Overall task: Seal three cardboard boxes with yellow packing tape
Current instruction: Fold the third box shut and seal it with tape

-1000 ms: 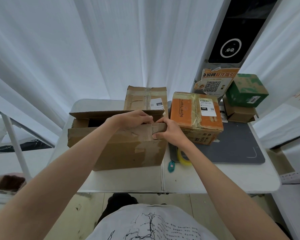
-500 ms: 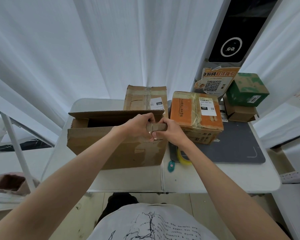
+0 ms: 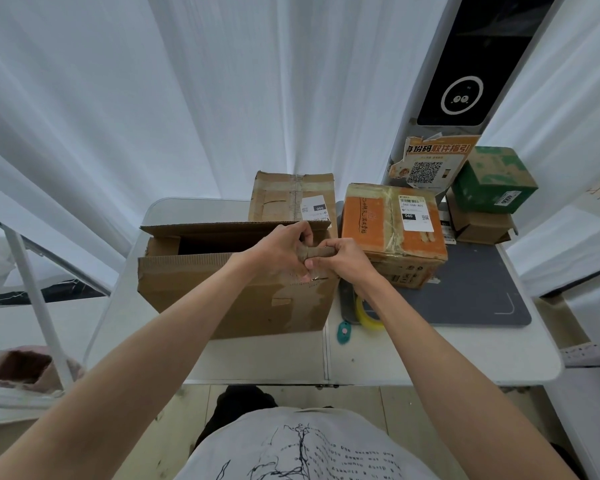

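The right forearm hides most of the tape roll (image 3: 365, 315) at five o'clock of the open box (image 3: 236, 296); box labels too small to read.

white table (image 3: 430, 358) carries cardboard boxes (image 3: 229, 292), grey mat (image 3: 471, 292), yellow tape roll (image 3: 362, 315).

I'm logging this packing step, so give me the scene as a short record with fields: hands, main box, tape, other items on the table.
left hand: grips the near flap's right end
right hand: grips the same flap end
large brown cardboard box: top open, no yellow tape seen on its flaps
yellow tape roll: on the white table, right of the box, untouched
small teal cutter: beside the roll
orange taped box: behind the right hand
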